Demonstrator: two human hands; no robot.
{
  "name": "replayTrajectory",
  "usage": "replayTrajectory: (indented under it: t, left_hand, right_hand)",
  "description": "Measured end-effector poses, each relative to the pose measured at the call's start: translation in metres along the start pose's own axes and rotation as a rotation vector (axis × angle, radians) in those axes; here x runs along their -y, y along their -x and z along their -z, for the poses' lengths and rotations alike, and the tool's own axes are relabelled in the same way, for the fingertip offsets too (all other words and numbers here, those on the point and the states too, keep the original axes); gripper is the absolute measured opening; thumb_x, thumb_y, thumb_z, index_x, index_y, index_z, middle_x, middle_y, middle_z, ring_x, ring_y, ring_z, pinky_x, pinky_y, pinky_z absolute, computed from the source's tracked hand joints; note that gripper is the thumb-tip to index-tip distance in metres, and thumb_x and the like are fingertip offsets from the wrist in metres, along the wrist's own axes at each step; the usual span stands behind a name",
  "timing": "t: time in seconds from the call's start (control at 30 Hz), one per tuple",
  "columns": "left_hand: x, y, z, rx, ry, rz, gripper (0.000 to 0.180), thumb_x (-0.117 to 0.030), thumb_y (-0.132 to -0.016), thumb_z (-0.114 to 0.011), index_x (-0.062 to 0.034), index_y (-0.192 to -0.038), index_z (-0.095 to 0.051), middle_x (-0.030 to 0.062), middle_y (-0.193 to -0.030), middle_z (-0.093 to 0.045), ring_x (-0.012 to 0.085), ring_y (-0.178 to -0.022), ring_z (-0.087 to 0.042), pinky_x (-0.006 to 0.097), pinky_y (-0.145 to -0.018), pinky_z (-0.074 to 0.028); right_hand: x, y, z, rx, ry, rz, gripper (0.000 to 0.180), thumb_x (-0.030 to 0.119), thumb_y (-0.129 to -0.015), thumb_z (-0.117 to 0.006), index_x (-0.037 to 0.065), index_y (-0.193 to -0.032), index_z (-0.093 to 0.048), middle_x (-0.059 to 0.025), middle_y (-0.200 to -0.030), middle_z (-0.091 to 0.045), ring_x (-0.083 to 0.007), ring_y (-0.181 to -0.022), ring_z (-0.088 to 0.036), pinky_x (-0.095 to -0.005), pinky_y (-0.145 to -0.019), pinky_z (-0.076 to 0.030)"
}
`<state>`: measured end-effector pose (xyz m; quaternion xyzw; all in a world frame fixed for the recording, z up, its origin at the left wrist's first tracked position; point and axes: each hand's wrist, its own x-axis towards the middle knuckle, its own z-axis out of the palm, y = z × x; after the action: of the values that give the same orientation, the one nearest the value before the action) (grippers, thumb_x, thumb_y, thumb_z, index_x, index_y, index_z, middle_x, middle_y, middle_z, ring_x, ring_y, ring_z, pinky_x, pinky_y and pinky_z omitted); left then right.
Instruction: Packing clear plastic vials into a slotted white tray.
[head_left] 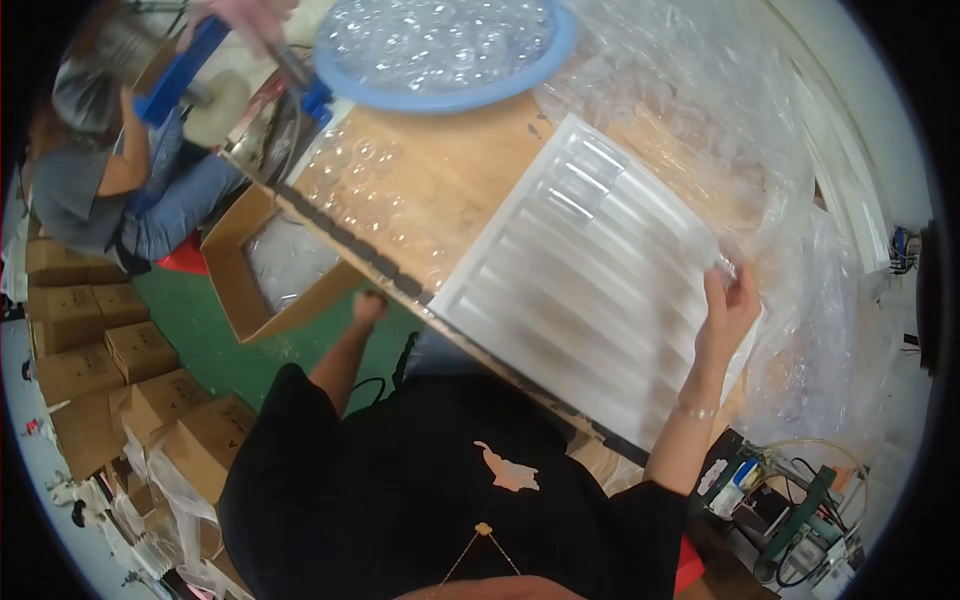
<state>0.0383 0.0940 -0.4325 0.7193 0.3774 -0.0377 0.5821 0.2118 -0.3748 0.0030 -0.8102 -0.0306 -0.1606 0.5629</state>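
A white grooved tray (590,290) lies slantwise on the wooden table in front of me, with clear plastic pieces (590,165) set in its far grooves. Over the tray's right edge is my right hand (738,300), thumb and fingers pinched on a small shiny clear plastic piece (727,264). My left hand (370,308) is closed, low beside the table's near edge and close to an open cardboard box; whatever it may hold is hidden. Loose clear round pieces (365,185) lie scattered on the wood left of the tray.
A blue basin (450,100) full of clear round pieces stands at the far side. Clear plastic bags (700,120) heap up on the right. The open box (235,260) holds clear plastic. Another person (80,180) sits at far left, near stacked cartons (70,310). A hand (255,18) reaches in by a blue-handled tool.
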Motion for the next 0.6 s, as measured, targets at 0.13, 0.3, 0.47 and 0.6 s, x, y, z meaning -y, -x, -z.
replayTrajectory:
  t: [0.13, 0.3, 0.47, 0.6]
  left_hand:
    - [-0.194, 0.045, 0.047, -0.658, 0.097, -0.496, 0.018, -0.014, -0.088, -0.051, 0.003, -0.085, -0.058, 0.0031, -0.07, -0.055, 0.0091, -0.067, -0.05, 0.024, -0.062, -0.042]
    - [-0.338, 0.091, 0.029, -0.41, -0.134, -1.098, 0.017, -0.01, -0.081, -0.056, -0.0015, -0.096, -0.057, 0.01, -0.093, -0.058, 0.0217, -0.084, -0.055, 0.031, -0.073, -0.043]
    - [-0.378, 0.061, -0.02, -0.408, -0.847, -1.1, 0.019, -0.016, -0.073, -0.06, -0.0063, -0.088, -0.06, 0.0059, -0.101, -0.058, 0.026, -0.1, -0.049, 0.045, -0.078, -0.035]
    - [-0.377, 0.061, -0.031, -0.363, -0.872, -1.154, 0.01, -0.014, -0.071, -0.061, -0.0077, -0.079, -0.061, 0.0027, -0.089, -0.061, 0.0218, -0.094, -0.051, 0.042, -0.075, -0.033]
  right_hand:
    - [-0.03, 0.058, 0.022, -0.026, -0.089, -0.015, 0.028, 0.004, -0.076, -0.06, -0.004, -0.103, -0.056, -0.0076, -0.099, -0.058, -0.0071, -0.071, -0.049, -0.0184, -0.062, -0.04]
    - [-0.009, 0.068, -0.01, 0.095, -0.442, -0.135, 0.024, 0.022, -0.087, -0.05, 0.002, -0.099, -0.054, -0.0141, -0.101, -0.06, -0.0037, -0.063, -0.046, -0.0158, -0.052, -0.038]
    - [0.018, 0.069, -0.054, 0.212, -0.345, -0.01, 0.025, 0.019, -0.085, -0.056, 0.003, -0.103, -0.052, -0.0106, -0.098, -0.062, -0.0053, -0.064, -0.047, -0.0184, -0.054, -0.038]
    - [0.026, 0.063, -0.074, 0.283, -0.162, 0.076, 0.029, 0.009, -0.071, -0.068, 0.003, -0.098, -0.057, -0.004, -0.09, -0.063, -0.0043, -0.06, -0.043, -0.0182, -0.053, -0.038]
